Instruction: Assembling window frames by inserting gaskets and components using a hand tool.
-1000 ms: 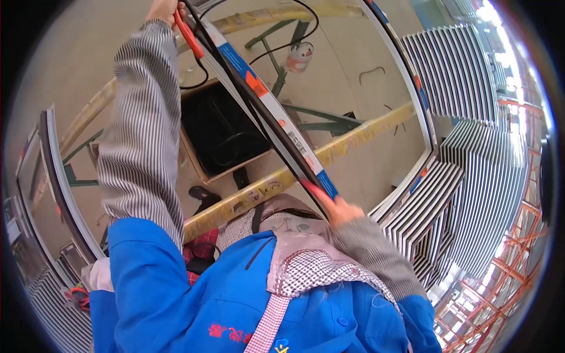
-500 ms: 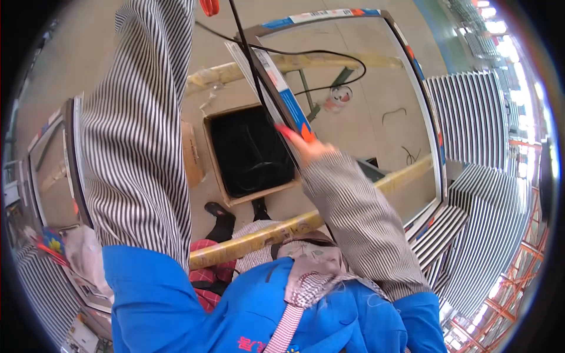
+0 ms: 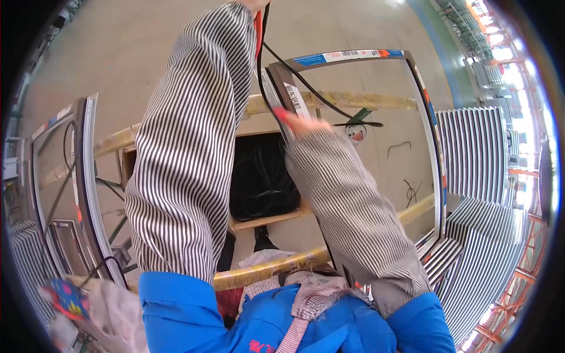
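Right hand (image 3: 303, 125) presses on the near upright of a dark window frame (image 3: 353, 57) with coloured tape along its top; left hand at the upper picture edge, mostly out of view, beside a black rubber strip (image 3: 306, 91) and a red tool (image 3: 258, 26); an open cardboard box (image 3: 259, 176) of black strip sits on the floor; stacked frames (image 3: 471, 141) stand right.

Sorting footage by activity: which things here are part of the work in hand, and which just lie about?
In hand: window frame; black sealing strip; right hand; left hand.
Lying about: open box; stacked frames; small can.
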The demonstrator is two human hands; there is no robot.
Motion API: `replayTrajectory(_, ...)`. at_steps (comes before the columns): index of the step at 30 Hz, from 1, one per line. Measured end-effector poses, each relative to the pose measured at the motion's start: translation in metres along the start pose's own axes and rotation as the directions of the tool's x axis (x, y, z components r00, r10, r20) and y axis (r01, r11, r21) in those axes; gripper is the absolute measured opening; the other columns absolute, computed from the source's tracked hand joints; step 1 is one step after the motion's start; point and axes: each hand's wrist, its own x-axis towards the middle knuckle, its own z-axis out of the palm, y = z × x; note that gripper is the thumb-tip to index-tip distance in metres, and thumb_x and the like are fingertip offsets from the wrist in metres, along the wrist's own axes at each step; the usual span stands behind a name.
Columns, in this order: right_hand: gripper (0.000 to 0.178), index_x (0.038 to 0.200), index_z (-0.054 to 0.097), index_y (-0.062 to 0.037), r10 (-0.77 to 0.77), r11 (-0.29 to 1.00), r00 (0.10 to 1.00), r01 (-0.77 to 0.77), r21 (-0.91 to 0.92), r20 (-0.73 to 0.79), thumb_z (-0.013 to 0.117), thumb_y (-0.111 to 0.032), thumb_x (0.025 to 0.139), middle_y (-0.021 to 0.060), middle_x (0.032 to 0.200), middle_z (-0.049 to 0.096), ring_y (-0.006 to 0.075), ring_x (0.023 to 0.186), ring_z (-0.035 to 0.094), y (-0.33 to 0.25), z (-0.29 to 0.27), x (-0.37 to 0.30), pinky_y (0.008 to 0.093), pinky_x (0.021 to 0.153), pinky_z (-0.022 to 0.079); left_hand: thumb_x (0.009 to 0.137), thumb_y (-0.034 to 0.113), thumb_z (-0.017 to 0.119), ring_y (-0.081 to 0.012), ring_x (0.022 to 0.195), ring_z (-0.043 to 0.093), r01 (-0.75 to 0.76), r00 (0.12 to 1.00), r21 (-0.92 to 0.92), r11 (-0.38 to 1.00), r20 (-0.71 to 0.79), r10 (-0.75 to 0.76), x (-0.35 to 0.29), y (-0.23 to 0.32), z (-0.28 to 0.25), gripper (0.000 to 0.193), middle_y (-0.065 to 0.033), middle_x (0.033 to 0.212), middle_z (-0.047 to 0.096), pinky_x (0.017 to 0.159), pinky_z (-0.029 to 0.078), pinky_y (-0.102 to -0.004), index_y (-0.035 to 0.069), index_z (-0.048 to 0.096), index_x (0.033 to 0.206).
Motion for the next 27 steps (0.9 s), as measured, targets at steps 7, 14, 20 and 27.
replayTrajectory(7,0.056,0.129,0.022,-0.0413,0.265,0.961,0.806,-0.265,-0.078,0.53,0.043,-0.016,0.084,0.0197,0.094,0.059,0.0336,0.083,0.061,-0.079,-0.088,-0.03,0.0426,0.069,0.05,0.085,0.019,0.05,-0.0086,0.053,0.044,-0.033,0.987,-0.089,0.995,-0.161,0.018,0.001,-0.013,-0.07,0.017,-0.0011,0.067,0.049,0.048,0.039,-0.0232,0.003,0.055,0.086)
replayTrajectory(14,0.049,0.131,0.028,-0.0326,0.317,0.871,0.855,-0.434,0.232,0.411,0.042,-0.022,0.085,0.0193,0.112,0.054,0.0326,0.104,0.053,-0.035,-0.033,0.098,0.0412,0.087,0.042,0.086,0.021,0.051,-0.0098,0.059,0.049,-0.023,0.999,-0.058,0.998,-0.029,0.021,-0.005,-0.04,-0.024,0.019,-0.0023,0.07,0.053,0.054,0.042,-0.0244,0.002,0.055,0.089)
replayTrajectory(20,0.045,0.133,0.023,-0.0386,0.181,0.957,0.78,-0.28,0.075,0.599,0.032,-0.032,0.089,0.0211,0.118,0.049,0.0331,0.104,0.053,-0.08,-0.092,0.024,0.0411,0.088,0.04,0.086,0.02,0.053,-0.0105,0.06,0.051,0.015,0.999,-0.083,0.996,0.035,-0.013,-0.021,-0.061,-0.077,0.021,-0.0032,0.07,0.055,0.054,0.044,-0.025,0.0,0.055,0.091)
replayTrajectory(27,0.053,0.13,0.027,-0.0405,0.111,0.989,0.947,-0.134,0.057,0.301,0.044,-0.018,0.085,0.0168,0.097,0.06,0.0324,0.09,0.059,-0.05,-0.044,0.119,0.0402,0.073,0.047,0.087,0.03,0.048,-0.0067,0.067,0.056,0.23,0.973,0.082,0.97,0.006,-0.231,-0.052,-0.05,-0.044,0.027,0.001,0.089,0.062,0.052,0.034,-0.0224,0.011,0.059,0.101)
